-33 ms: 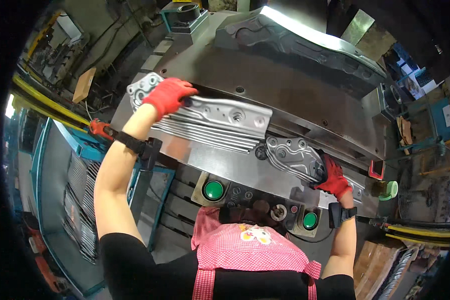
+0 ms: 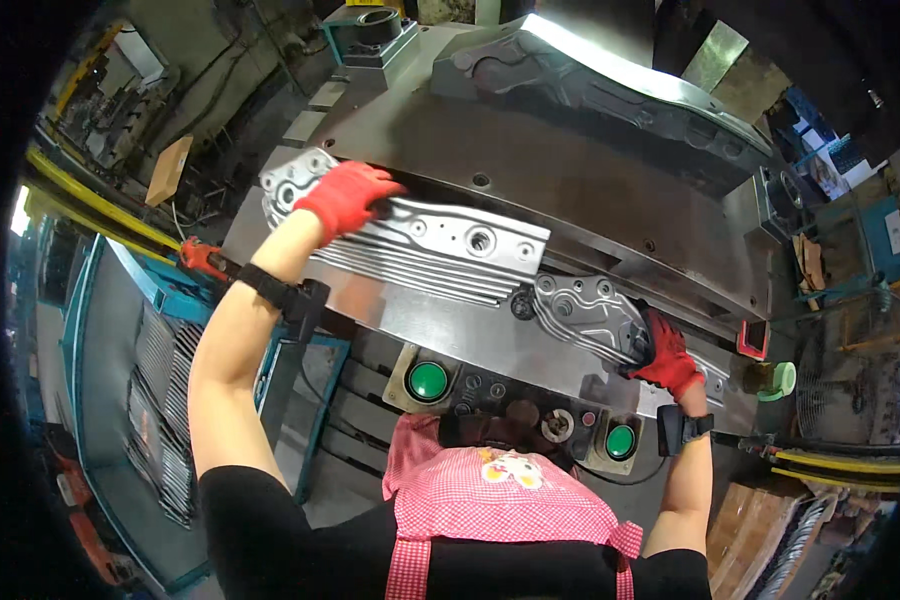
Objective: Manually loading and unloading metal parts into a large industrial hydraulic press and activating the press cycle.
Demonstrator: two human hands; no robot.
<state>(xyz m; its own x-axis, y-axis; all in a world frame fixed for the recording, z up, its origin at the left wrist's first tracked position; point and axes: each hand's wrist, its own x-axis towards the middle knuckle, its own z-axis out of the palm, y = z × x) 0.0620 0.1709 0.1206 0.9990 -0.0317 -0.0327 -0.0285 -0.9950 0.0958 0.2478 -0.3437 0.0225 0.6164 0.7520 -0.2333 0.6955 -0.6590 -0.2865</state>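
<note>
The workshop is dim and crowded, and a wide dark steel press bed (image 2: 570, 170) fills the far side. In front of it runs a shiny metal counter (image 2: 440, 325), and behind its near edge are two round green push buttons (image 2: 428, 381).

On the left part of the counter lies a pile of long silver stamped metal pieces (image 2: 410, 280), their edges one under another like steps. The uppermost long silver piece with round holes (image 2: 455, 232) is under the left grip (image 2: 350, 200), a hand in a red glove. This grip is narrow: the fingers bend over the far edge and appear to hold the piece. The right grip (image 2: 668, 360), also red-gloved, touches a second ribbed silver metal part (image 2: 590, 310); I cannot tell if it is closed firmly.

The pieces look stiff and of moderate weight, not fragile, but the smooth metal may be slippery and the thin edges perhaps sharp. In my judgement, the better hold is on the long edges, one hand near each end, because such a long piece can tip if taken at one end only.
</note>
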